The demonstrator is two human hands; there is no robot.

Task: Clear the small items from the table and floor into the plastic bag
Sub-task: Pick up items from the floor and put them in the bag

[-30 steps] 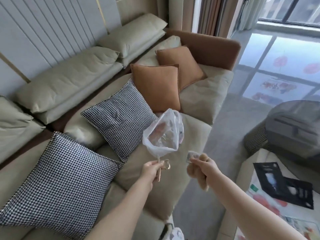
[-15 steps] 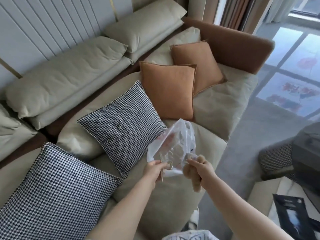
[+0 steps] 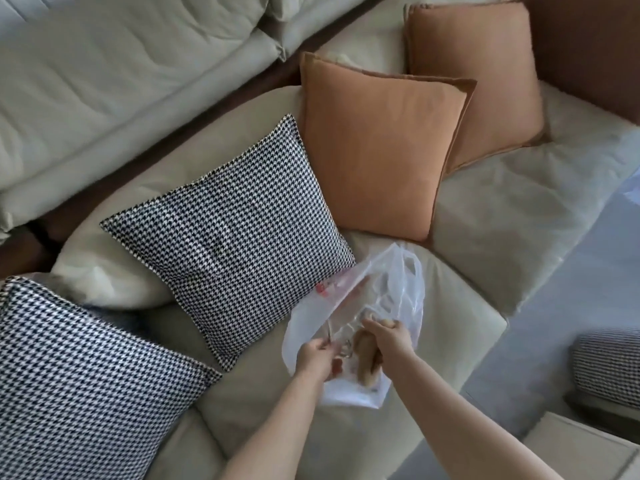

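Note:
A clear plastic bag (image 3: pixel 403 289) lies on the beige sofa seat (image 3: pixel 460 344), its mouth towards me and small items showing dimly through it. My left hand (image 3: pixel 313 358) pinches the bag's near left rim; a thin metal key with a ring (image 3: pixel 345 348) shows beside its fingers. My right hand (image 3: pixel 391 337) grips the top of a tan fuzzy plush toy (image 3: pixel 365 363) at the bag's mouth. The toy hangs down over the bag's lower part. Whether it is inside the plastic I cannot tell.
Two houndstooth cushions (image 3: pixel 235 233) and two orange cushions (image 3: pixel 377 150) lean on the sofa to the left of and behind the bag. Grey carpet (image 3: pixel 568 306) runs along the right, with a houndstooth pouf (image 3: pixel 609 368) and a pale table corner (image 3: pixel 585 448).
I have leaned in over the sofa. The bag has come down from the air onto the seat, and my right hand has brought the plush toy to the bag's mouth.

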